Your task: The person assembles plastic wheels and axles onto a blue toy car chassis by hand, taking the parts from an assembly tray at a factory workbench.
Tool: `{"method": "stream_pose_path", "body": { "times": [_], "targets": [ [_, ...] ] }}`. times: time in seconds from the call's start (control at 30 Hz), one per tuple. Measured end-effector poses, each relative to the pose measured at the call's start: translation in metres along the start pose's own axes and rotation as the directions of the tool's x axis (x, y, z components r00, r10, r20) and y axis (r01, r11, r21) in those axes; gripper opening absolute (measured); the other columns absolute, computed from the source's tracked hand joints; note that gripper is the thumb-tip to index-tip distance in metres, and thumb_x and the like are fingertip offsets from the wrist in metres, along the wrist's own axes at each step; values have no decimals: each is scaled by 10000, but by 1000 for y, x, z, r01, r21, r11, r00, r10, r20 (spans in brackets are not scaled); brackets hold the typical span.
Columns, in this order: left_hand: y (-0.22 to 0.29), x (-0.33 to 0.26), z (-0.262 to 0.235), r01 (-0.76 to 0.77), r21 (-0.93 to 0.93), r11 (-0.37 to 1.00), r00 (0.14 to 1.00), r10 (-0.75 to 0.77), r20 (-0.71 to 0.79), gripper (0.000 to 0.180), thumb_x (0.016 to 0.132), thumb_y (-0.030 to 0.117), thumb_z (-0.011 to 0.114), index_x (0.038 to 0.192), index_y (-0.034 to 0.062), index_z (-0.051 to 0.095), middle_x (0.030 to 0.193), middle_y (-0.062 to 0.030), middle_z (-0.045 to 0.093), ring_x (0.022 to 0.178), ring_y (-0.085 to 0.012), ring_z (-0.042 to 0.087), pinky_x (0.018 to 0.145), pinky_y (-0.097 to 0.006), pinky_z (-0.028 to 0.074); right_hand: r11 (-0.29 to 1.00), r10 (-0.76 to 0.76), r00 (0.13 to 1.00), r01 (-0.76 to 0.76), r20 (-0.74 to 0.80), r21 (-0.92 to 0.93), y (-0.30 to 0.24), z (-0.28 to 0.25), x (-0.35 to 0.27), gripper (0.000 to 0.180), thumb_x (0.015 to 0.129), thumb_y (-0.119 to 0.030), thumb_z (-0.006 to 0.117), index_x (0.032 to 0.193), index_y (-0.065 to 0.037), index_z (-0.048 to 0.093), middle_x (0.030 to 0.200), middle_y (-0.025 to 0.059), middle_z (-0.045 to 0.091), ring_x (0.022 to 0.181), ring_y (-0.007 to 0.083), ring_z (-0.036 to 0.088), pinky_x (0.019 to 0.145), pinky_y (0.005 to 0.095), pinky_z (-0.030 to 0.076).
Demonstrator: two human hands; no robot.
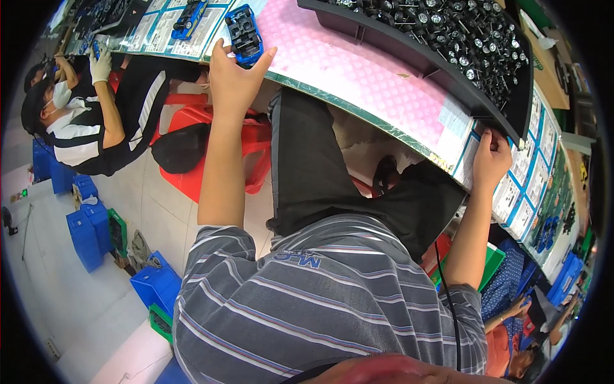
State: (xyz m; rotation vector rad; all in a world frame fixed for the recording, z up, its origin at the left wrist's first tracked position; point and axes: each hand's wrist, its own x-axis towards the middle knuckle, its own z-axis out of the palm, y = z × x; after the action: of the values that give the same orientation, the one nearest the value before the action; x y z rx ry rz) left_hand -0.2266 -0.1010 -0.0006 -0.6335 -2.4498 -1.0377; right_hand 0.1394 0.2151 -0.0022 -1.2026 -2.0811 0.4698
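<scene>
My left hand (235, 78) is at the table's near edge on the left, thumb and fingers around the near end of a blue toy car (244, 33). The car's dark underside faces up. Farther right, my right hand (492, 160) is closed at the table edge, just below the near corner of a black tray (409, 56). Its fingers are curled together, and what they hold, if anything, is hidden. Inside the tray lies a heap of small black wheels on axles (473, 41), with shiny silver hubs.
A second blue toy car (190, 19) lies left of the first on taped printed sheets (165, 24). Pink bubbled sheeting (358, 70) covers the middle tabletop. A gloved co-worker (96, 121) sits at left near a red stool (182, 179). Blue bins (86, 237) stand on the floor.
</scene>
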Motion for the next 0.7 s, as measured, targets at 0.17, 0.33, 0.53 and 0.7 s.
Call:
{"method": "stream_pose_path", "body": {
  "times": [0.17, 0.33, 0.53, 0.7],
  "targets": [
    [-43, 21, 3, 194, -162, 968, 980, -182, 84, 706, 724, 322, 863, 1193, -128, 588, 939, -144, 727, 759, -148, 689, 709, -276, 558, 999, -5, 1000, 5, -1, 45, 1, 1, 1, 216, 910, -167, 667, 988, 27, 722, 800, 102, 663, 648, 137, 597, 641, 287, 492],
    [-89, 62, -2, 189, -63, 980, 981, -186, 51, 751, 699, 359, 870, 1216, -116, 602, 1065, -197, 724, 936, -219, 718, 856, -325, 556, 999, -5, 1000, 6, -13, 52, 10, 4, 1, 222, 907, -174, 672, 982, 28, 723, 795, 107, 662, 646, 146, 600, 641, 288, 495],
    [-111, 92, -10, 173, 102, 980, 985, -173, -9, 718, 717, 405, 850, 1187, -91, 628, 1099, -204, 717, 965, -278, 719, 874, -369, 550, 1000, -15, 1000, 15, -23, 14, 6, 3, 2, 210, 887, -173, 678, 958, 16, 733, 814, 140, 676, 656, 199, 635, 650, 319, 507],
    [-78, 66, 4, -18, 231, 973, 999, 28, -39, 662, 766, 394, 836, 1117, -129, 632, 1026, -302, 680, 956, -412, 658, 901, -471, 502, 980, -171, 982, 177, 77, -94, 21, -4, -9, 257, 828, -177, 675, 1027, -18, 710, 1037, 207, 677, 1020, 366, 627, 892, 453, 487]
  ]
}}
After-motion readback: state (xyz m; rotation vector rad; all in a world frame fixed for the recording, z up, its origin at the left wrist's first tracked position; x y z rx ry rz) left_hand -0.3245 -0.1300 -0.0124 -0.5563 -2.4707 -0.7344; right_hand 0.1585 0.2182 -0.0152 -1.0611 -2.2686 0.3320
